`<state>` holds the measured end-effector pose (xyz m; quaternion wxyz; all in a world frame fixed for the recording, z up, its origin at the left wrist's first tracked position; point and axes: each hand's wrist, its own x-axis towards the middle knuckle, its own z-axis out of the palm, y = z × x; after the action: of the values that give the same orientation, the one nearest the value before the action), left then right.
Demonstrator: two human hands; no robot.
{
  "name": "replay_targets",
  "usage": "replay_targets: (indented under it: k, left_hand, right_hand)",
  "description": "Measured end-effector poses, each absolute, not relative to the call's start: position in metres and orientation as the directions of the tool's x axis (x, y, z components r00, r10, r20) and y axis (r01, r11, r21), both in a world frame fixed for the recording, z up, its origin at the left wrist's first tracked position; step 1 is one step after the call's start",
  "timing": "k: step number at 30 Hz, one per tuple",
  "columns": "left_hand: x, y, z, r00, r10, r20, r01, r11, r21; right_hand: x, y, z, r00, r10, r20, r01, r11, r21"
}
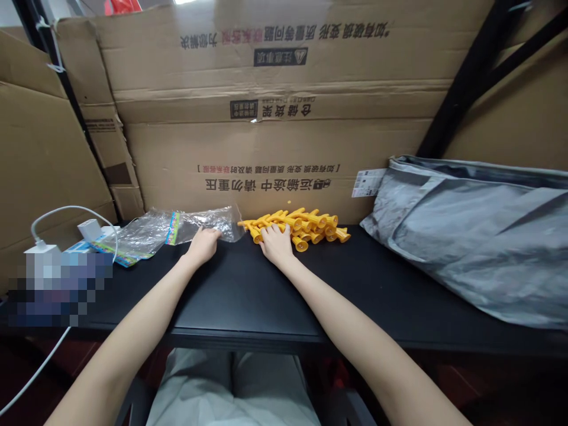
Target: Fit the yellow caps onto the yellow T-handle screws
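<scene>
A bunch of yellow plastic branch-like pieces with flared, trumpet-shaped ends (pixel 317 222) lies at the back of the black table. My right hand (pixel 277 244) is closed over its left part, fingers curled around the pieces; the fingertips are partly hidden. To the left, my left hand (pixel 204 244) pinches the lower edge of a clear plastic bag (pixel 195 222) between thumb and fingers. A colourful strip runs across the crumpled plastic, and more clear plastic (pixel 144 234) with a coloured edge spreads further left.
A grey fabric bag (pixel 465 236) with a white tag (pixel 367 183) takes up the right side. Cardboard (pixel 266 142) stands upright along the back. At left are a white charger (pixel 44 257), a white cable (pixel 73 207) and a pixelated item (pixel 62 290). The black table's front edge (pixel 248 340) is near my lap.
</scene>
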<state>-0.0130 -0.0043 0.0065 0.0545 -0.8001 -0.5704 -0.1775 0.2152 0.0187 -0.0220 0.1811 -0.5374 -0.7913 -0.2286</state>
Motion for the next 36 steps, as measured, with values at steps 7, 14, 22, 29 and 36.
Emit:
replay_targets:
  k: [7,14,22,29,36]
  left_hand:
    - [-0.038,0.008,-0.016,0.312,0.933,0.178,0.877,-0.355,0.323]
    - [-0.045,0.012,-0.021,0.296,0.944,0.147,0.847,-0.33,0.416]
    - [-0.042,0.011,-0.011,0.11,0.985,0.134,0.929,-0.15,0.34]
    - [-0.034,0.0,-0.005,-0.058,0.977,0.203,0.976,0.013,0.218]
    - [-0.023,-0.005,-0.009,-0.017,0.972,0.235,0.99,-0.016,0.14]
  right_hand:
    - [0.218,0.019,-0.023,-0.36,0.771,0.525,0.93,0.343,0.135]
    - [0.222,0.024,-0.03,-0.432,0.724,0.538,0.887,0.45,0.107]
    - [0.21,0.014,-0.023,-0.4,0.768,0.5,0.907,0.41,0.095]
    - [0.211,0.014,-0.024,-0.386,0.756,0.529,0.896,0.443,0.021]
    - [0.219,0.019,-0.025,-0.281,0.658,0.699,0.799,0.563,-0.209]
